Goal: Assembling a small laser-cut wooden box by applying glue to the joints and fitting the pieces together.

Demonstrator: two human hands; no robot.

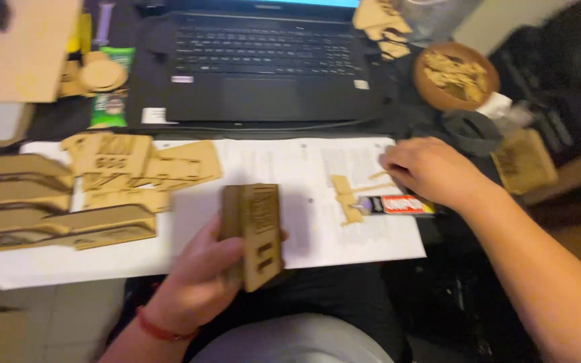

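Closest in, low and left of centre, the left hand [200, 279] is clamped around a small stacked wooden assembly [255, 232], thumb on its near face, holding it upright over the lap. Far left, long laser-cut wooden strips [48, 218] lie piled on the white paper sheet [290, 168], with flat cut panels [139, 168] just above them. Upper centre, a dark laptop [263, 64] sits behind the sheet. Moving right, small loose wooden pieces [347, 198] rest on the paper beside a glue tube [401, 205]. The right hand [432, 171] reaches there, fingers curled down onto a thin sliver; blur hides whether it's pinched. Upper right, a wooden bowl [455, 77] holds offcuts.
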